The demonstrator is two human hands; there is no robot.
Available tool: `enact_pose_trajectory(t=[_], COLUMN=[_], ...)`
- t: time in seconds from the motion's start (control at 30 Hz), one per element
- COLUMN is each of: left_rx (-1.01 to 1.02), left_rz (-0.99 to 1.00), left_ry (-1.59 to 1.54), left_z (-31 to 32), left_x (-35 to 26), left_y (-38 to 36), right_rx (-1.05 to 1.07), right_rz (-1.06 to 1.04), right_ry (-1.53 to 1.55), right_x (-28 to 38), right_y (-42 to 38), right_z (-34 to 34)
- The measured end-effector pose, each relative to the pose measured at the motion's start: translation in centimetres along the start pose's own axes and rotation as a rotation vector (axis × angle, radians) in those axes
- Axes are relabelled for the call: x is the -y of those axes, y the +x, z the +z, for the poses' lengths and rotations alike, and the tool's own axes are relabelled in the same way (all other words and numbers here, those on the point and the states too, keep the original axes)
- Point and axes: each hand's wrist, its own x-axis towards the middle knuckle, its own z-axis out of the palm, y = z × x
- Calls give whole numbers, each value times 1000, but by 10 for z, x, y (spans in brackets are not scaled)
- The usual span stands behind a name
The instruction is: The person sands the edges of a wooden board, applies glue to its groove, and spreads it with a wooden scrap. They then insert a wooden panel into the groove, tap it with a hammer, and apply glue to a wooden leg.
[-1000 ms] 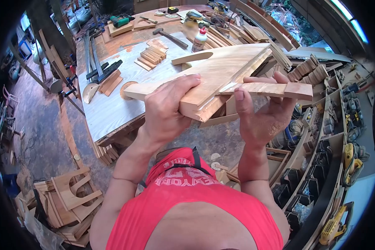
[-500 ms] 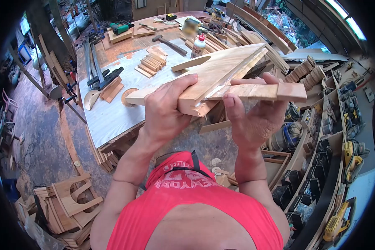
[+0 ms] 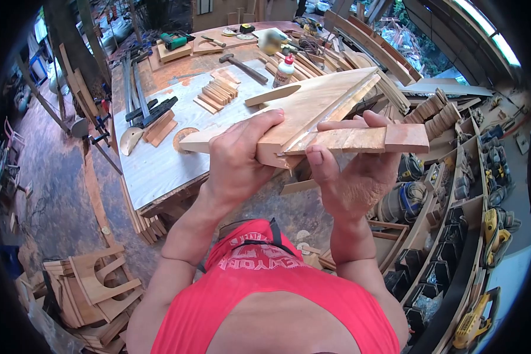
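Observation:
My left hand (image 3: 239, 147) is closed around the near corner of a wooden panel (image 3: 312, 109), which is tilted above the workbench. White glue shows along a groove (image 3: 321, 127) in the panel's right edge. My right hand (image 3: 357, 177) grips a narrow wooden strip (image 3: 360, 139) between the thumb below and the fingers behind. The strip's left end meets the glued edge near the panel's corner; its right end is a smooth squared block. A glue bottle (image 3: 284, 71) with a red cap stands on the bench behind the panel.
On the workbench (image 3: 153, 183) lie a hammer (image 3: 245, 68), small wood strips (image 3: 215, 94), clamps (image 3: 147, 112) and a green power tool (image 3: 174, 41). Shelves of tools (image 3: 454, 236) run along the right. Cut wooden pieces (image 3: 94, 289) are stacked at lower left.
The right hand and strip have moved slightly left and down, and the strip's broad face now shows more. The panel has shifted slightly down with the left hand still on it.

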Motion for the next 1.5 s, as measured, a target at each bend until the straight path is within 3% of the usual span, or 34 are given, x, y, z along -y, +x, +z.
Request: enact_pose_trajectory(t=[0.3,0.4,0.5,0.6,0.73,0.8,0.9,1.0,1.13,1.27,1.43,1.5], left_rx=[-1,-4,-22,-10,16,10,-15,-26,9,-19,-19,-10], left_rz=[18,48,49,18,-49,-71,-92,-91,-142,-125,-109,-111], left_ry=[-30,-23,-31,-16,-5,-11,-74,-37,-33,5,-7,0], left_z=[5,5,4,3,0,1,1,-2,-5,-7,-8,-10], left_x=[0,2,-2,-2,-3,-2,5,3,5,4,3,-1], left_y=[-6,-6,-1,2,9,10,12,15,10,12,6,10], right_rx=[77,12,94,-125,-21,-80,-144,-83,-136,-47,-142,-118], right_rz=[161,214,60,246,4,-20,137,-40,39,-107,163,-3], right_ry=[8,12,-32,119,47,89,145,49,-185,51,-86,-5], right_x=[12,11,5,2,2,-3,-6,-5,-26,-26,-59,-50], right_y=[3,3,-1,-1,-1,7,16,14,36,31,49,43], right_z=[-12,-14,-13,-2,0,8,7,9,1,-2,-14,-11])
